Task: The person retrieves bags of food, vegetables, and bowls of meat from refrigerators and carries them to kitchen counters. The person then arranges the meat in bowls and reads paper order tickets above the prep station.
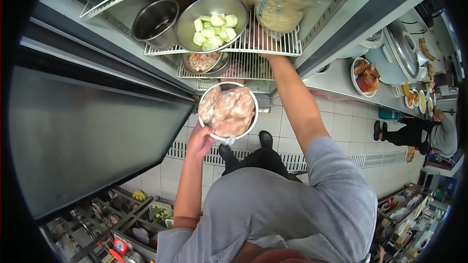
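Note:
My left hand (201, 139) is closed on the rim of a white bowl (255, 117) filled with pale raw meat (228, 109), in front of the lower shelves. My right arm reaches into the fridge under the upper wire shelf (287, 44); the wires partly cover my right hand (262, 41), and its fingers cannot be made out. On that shelf, a steel bowl of cut green vegetable (212, 31) stands beside an empty-looking steel pot (155, 22) and a plastic bag of noodles (278, 6). Below is a bowl of shrimp-like pieces (202, 61).
The fridge door (97, 131) stands open at left. At right, a steel counter (336, 75) carries a bowl of browned meat (365, 77) and a large lidded pot (397, 51). Another person (441, 134) is at the far right. A floor drain grate (360, 159) runs behind my feet.

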Demonstrator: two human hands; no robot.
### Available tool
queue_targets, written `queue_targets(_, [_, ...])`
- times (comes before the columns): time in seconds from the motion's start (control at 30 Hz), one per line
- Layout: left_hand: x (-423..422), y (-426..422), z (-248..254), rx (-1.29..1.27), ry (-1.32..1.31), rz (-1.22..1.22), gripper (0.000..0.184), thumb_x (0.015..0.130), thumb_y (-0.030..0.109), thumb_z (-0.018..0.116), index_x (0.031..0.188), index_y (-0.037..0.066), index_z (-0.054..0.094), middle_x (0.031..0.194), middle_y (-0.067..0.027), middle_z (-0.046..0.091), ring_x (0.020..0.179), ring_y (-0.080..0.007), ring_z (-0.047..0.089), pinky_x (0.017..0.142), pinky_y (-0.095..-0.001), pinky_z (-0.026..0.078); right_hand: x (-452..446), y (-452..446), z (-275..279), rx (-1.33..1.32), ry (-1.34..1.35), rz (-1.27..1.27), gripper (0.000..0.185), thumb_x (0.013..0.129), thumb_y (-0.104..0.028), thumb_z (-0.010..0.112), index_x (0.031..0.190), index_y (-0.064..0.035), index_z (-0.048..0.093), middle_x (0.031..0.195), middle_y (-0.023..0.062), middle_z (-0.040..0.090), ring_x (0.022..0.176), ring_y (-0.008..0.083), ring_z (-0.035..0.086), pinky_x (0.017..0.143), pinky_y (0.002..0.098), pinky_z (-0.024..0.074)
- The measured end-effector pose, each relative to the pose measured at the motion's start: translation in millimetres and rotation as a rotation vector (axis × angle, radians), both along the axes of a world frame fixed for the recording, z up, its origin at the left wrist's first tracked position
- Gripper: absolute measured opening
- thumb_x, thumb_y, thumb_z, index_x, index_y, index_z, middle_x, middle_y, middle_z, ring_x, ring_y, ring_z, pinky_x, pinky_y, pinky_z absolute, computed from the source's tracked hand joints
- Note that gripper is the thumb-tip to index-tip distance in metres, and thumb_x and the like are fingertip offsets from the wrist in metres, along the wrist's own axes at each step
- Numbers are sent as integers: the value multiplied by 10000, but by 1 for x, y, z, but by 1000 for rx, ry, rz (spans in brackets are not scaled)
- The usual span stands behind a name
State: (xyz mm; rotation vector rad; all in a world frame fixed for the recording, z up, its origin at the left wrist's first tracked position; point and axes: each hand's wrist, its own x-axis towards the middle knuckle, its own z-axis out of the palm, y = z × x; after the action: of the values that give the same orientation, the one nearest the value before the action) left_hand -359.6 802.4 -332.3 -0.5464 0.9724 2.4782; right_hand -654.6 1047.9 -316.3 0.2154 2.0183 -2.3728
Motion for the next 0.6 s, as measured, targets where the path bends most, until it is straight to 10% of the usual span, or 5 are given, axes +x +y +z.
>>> queue_targets(0.13, [-52, 32, -2, -78, -12, -65, 640, 745, 55, 597, 1358, -19, 430, 1268, -170, 574, 1050, -239, 635, 728, -356, 561, 121, 53, 53, 497, -152, 183, 541, 1001, -332, 502, 1441, -22, 450, 1492, 161, 445, 1371, 262, 422, 1132, 340, 303])
queue_targets(0.27, [-107, 61, -12, -11, 10, -134, 572, 755, 44, 572, 1305, -57, 450, 1258, -215, 554, 1060, -326, 618, 824, -480, 573, 241, 85, 28, 415, 167, -115, 408, 997, -257, 526, 1311, 1, 560, 1351, 161, 568, 1198, 239, 552, 1028, 361, 419])
queue_targets(0.43, [-173, 102, -13, 7, 22, -184, 564, 766, 54, 564, 1292, -87, 413, 1283, -260, 485, 1089, -449, 550, 944, -680, 485, 330, 129, -29, 303, -156, -42, 360, 994, -240, 576, 1250, 12, 599, 1214, 93, 624, 1030, 153, 593, 923, 302, 484])
queue_targets(0.6, [-205, 116, -25, 3, -96, -189, 572, 763, 67, 593, 1261, -120, 383, 1250, -301, 448, 1066, -504, 511, 970, -685, 454, 363, 152, -50, 137, -326, -95, 337, 988, -269, 598, 1193, -4, 642, 992, 27, 656, 871, 99, 579, 811, 268, 497])
